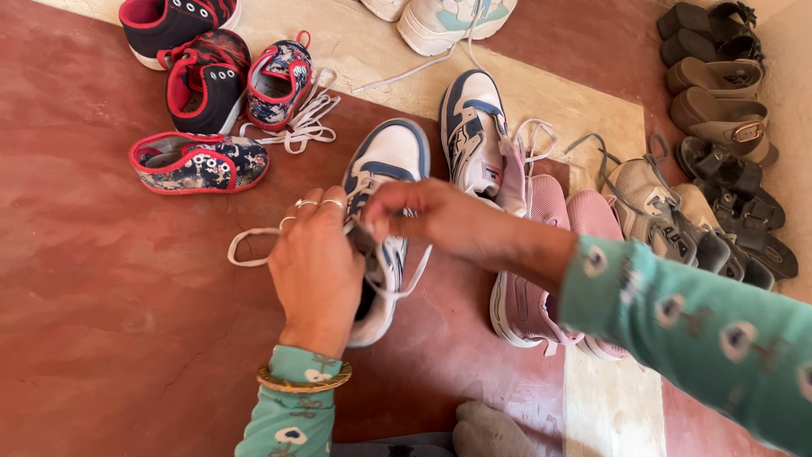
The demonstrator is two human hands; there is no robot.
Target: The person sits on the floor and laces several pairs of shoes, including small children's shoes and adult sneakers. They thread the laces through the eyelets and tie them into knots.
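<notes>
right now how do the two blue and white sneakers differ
The near sneaker lies under both hands, the left hand and right hand pulling its white lace; the far sneaker stands untouched. The near one's lace stretches across the floor; the far one's lace lies loose beside it. Both share blue-and-white colouring.

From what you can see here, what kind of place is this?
Probably a home floor or entryway where a household's footwear is kept: a painted red floor, a row of sandals along the wall, and children's sneakers lying about.
</notes>
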